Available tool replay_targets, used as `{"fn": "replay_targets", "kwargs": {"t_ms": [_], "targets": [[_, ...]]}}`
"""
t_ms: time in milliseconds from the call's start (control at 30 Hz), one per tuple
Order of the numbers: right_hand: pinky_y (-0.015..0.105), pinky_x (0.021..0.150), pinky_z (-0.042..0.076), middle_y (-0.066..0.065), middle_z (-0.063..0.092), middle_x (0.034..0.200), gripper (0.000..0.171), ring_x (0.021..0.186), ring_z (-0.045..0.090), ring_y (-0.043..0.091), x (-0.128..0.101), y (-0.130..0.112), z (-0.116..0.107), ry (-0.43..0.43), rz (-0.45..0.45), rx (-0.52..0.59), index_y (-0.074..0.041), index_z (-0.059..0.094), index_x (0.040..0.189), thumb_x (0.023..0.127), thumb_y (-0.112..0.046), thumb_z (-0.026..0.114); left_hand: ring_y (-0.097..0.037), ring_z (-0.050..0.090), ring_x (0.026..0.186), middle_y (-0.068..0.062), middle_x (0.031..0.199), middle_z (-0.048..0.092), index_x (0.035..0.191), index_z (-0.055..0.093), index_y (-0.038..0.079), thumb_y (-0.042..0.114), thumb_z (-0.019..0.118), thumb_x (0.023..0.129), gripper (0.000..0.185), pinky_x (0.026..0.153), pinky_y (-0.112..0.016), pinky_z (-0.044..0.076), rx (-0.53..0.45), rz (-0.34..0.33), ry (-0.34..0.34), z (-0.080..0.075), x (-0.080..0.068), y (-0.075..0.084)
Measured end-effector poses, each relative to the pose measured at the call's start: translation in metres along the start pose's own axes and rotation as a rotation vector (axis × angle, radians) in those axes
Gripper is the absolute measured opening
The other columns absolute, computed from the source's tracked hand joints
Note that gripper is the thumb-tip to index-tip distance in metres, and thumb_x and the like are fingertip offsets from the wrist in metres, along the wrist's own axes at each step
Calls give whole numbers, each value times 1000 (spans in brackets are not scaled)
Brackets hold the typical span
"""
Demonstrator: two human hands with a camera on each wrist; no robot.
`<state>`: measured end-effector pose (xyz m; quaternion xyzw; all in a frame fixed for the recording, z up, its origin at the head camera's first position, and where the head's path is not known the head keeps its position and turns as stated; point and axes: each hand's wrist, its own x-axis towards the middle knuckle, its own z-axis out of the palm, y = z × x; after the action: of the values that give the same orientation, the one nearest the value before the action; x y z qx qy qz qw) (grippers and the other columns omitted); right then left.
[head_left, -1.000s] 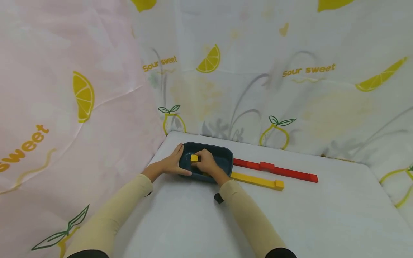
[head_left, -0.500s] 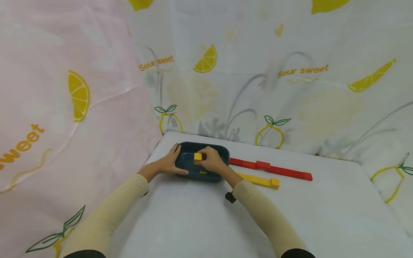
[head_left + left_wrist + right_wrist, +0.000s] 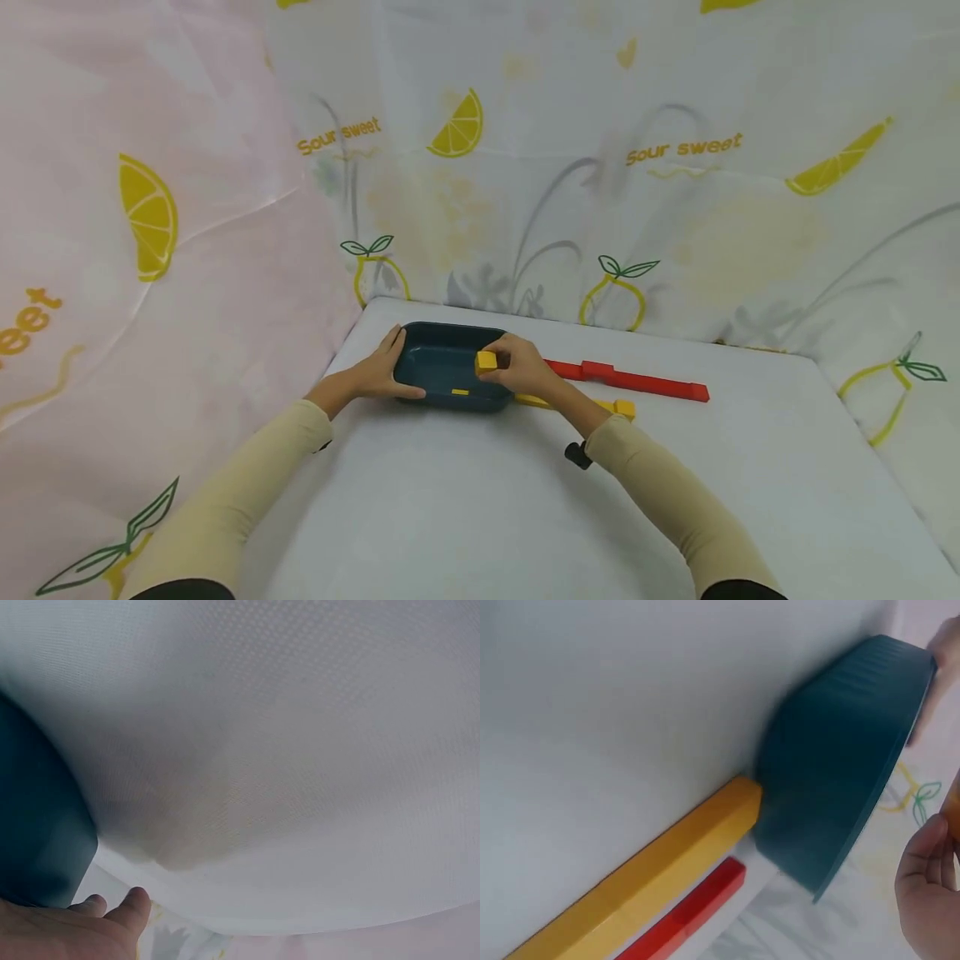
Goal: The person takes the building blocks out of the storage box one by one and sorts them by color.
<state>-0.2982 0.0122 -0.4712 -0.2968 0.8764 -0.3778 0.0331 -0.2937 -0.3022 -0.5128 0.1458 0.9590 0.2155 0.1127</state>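
Note:
My left hand holds the left end of a dark teal plastic tub, thumb along its front wall and fingers at the left rim. Over the tub's right end, my right hand pinches a yellow block between thumb and fingers. Inside the tub, near its front wall, shows a small yellow piece. In the right wrist view, the tub's outer wall and the right thumb and fingertips on the yellow block appear, the block cut off by the frame edge.
To the right of the tub, a row of red blocks and a shorter row of yellow blocks lie on the white table, the yellow row nearer me. A printed lemon cloth hangs behind the table.
My right hand has lifted the yellow block from inside the tub and carried it right towards the tub's right end. The left hand stays at the tub's left end while the head view shifts.

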Motion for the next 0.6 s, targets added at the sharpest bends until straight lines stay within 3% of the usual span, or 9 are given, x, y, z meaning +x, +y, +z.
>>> {"fn": "replay_targets", "kwargs": {"t_ms": [267, 600], "targets": [[26, 75, 52, 5, 63, 97, 31, 85, 57, 18, -34, 23, -27, 30, 52, 23, -9, 74, 110, 81, -16, 82, -40, -2, 153, -23, 164, -14, 155, -11, -2, 73, 74, 68, 143, 122, -56, 17, -14, 8, 8, 3, 2, 2], [29, 80, 53, 5, 63, 102, 30, 90, 58, 21, -79, 54, -72, 40, 156, -29, -11, 73, 112, 83, -16, 80, -42, 4, 152, -19, 165, -15, 158, -10, 6, 75, 72, 69, 139, 118, -60, 24, -7, -10, 7, 2, 0, 2]]}}
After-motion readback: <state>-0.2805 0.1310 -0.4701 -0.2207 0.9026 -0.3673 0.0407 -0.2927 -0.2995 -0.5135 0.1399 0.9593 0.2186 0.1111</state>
